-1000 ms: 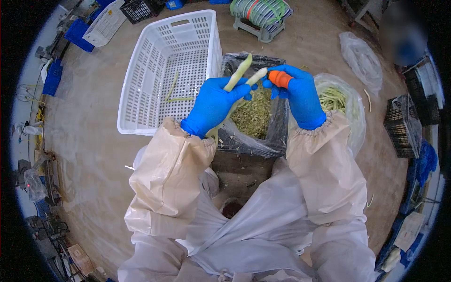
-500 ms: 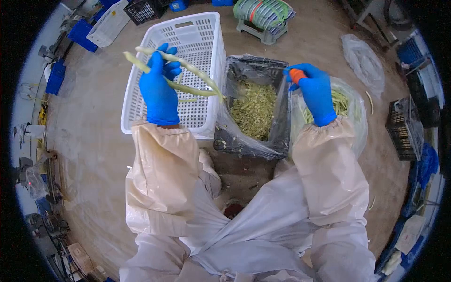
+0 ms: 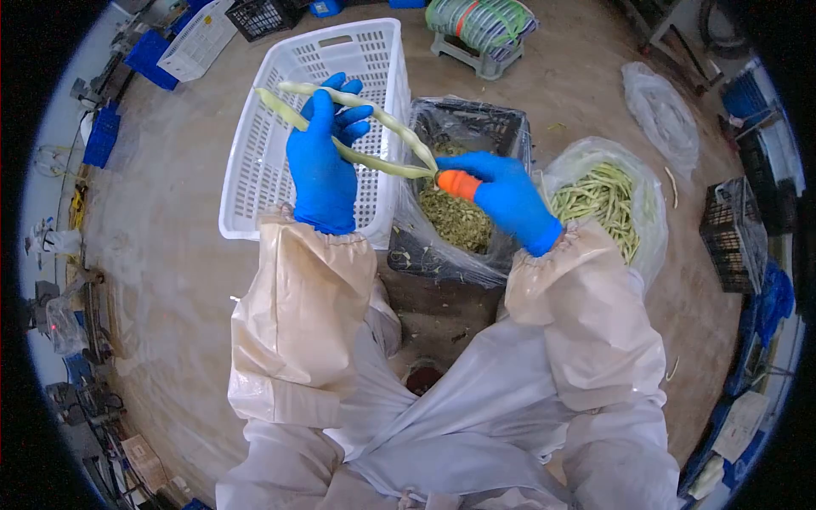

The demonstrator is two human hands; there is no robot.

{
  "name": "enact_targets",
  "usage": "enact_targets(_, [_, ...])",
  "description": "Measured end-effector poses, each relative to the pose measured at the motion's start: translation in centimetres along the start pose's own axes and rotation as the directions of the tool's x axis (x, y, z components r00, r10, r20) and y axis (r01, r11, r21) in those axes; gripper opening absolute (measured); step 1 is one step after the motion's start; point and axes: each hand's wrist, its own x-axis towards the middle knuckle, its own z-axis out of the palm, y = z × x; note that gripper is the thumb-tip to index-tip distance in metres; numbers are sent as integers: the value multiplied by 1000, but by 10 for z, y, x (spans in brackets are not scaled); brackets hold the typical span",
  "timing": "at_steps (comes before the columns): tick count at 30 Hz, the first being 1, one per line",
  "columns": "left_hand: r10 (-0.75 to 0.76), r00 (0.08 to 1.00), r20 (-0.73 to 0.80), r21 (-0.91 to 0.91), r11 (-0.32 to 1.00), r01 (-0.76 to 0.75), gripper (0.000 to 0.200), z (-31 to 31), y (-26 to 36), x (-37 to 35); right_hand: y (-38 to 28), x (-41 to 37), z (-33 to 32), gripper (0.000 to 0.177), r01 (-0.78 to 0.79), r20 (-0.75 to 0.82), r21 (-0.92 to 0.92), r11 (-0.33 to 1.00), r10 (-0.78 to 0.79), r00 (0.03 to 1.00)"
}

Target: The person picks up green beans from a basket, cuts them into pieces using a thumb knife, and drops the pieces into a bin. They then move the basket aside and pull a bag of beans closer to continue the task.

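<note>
My left hand (image 3: 327, 161), in a blue glove, holds two long pale green bean pods (image 3: 382, 163) over the white crate (image 3: 240, 170). Their right ends meet at my right hand (image 3: 501, 195), also blue-gloved. An orange piece (image 3: 459, 184) covers its thumb, which touches the pod tips; the fingers are closed around there. Below my hands, a black crate lined with clear plastic (image 3: 518, 140) holds green scraps (image 3: 459, 223). To the right, a clear bag (image 3: 654, 225) contains many green pods (image 3: 602, 204).
A small stool (image 3: 489, 64) bears a striped bundle (image 3: 480, 21) beyond the crates. An empty plastic bag (image 3: 659, 110) lies on the floor at the upper right, above a black crate (image 3: 731, 234). Blue and white crates (image 3: 197, 42) stand at the upper left.
My right hand has moved left from beside the bag to the pod ends. My left hand has shifted slightly right with the pods.
</note>
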Motion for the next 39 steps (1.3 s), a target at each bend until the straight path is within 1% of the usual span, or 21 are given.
enact_targets(1, [-13,1000,11,23,1000,13,39,3,-1,-2,3,-1,2,22,-7,9,-42,999,7,1000])
enact_targets(5, [-17,1000,6,98,995,16,37,12,-4,-7,7,-2,1,19,-19,-76,70,997,24,997])
enact_targets(8, [-197,980,-18,307,932,193,36,12,0,-10,0,1,-13,18,-20,-202,142,990,49,978])
enact_targets(11, [-405,902,153,584,773,249,32,16,3,-16,-13,5,-34,18,-35,-273,155,987,77,959])
enact_targets(12, [-459,877,142,568,763,307,31,14,-5,-16,-18,5,-39,18,-36,-284,158,987,81,955])
enact_targets(13, [-411,897,162,593,767,244,31,18,-8,-18,-20,6,-43,18,-37,-296,161,986,84,952])
enact_targets(15, [-314,926,210,638,762,113,33,27,-13,-26,-11,8,-45,18,-20,-217,128,992,47,975])
enact_targets(16, [-183,947,265,546,838,9,38,34,-15,-32,-11,8,-44,17,-10,-177,114,993,30,984])
enact_targets(19, [-37,927,373,565,801,-196,39,41,-26,-42,-13,2,-30,16,-45,-108,288,957,79,991])
enact_targets(20, [-148,914,377,566,818,-101,43,48,-22,-47,-15,1,-27,16,-41,-114,239,970,70,991])
enact_targets(22, [-182,916,358,615,784,-84,37,45,-29,-47,-20,-1,-26,17,-35,-125,141,989,52,991])
enact_targets(23, [-200,915,349,638,766,-77,34,44,-32,-46,-23,-1,-27,18,-69,-100,155,986,85,991])
enact_targets(25, [-203,927,316,596,803,-28,31,43,-33,-46,-29,-2,-29,19,-136,-49,180,974,147,988])
enact_targets(26, [-204,933,298,573,820,-3,30,42,-33,-46,-28,-1,-29,19,-122,-71,188,975,137,988])
enact_targets(28, [-176,945,275,659,751,-52,27,42,-33,-45,-26,-1,-29,21,-93,-111,203,975,118,987])
enact_targets(29, [-161,951,265,699,711,-75,25,41,-32,-45,-28,0,-31,21,-23,-180,132,991,47,982])
enact_targets(31, [-146,953,265,635,771,-58,24,37,-35,-40,-33,3,-38,21,104,-298,-24,994,-106,949])
enact_targets(32, [-138,954,266,600,798,-52,24,35,-34,-38,-28,4,-40,22,170,-274,-118,978,-197,941])
enact_targets(34, [-194,950,246,654,757,-14,23,34,-29,-38,-19,6,-40,26,299,-204,-295,907,-366,908])
enact_targets(37, [-204,946,253,683,730,-25,23,37,-30,-41,-23,-4,-23,26,354,-66,-530,771,-454,889])
enact_targets(39, [-171,945,277,698,712,-76,24,35,-37,-43,-20,-7,-21,24,313,-1,-639,703,-408,913])
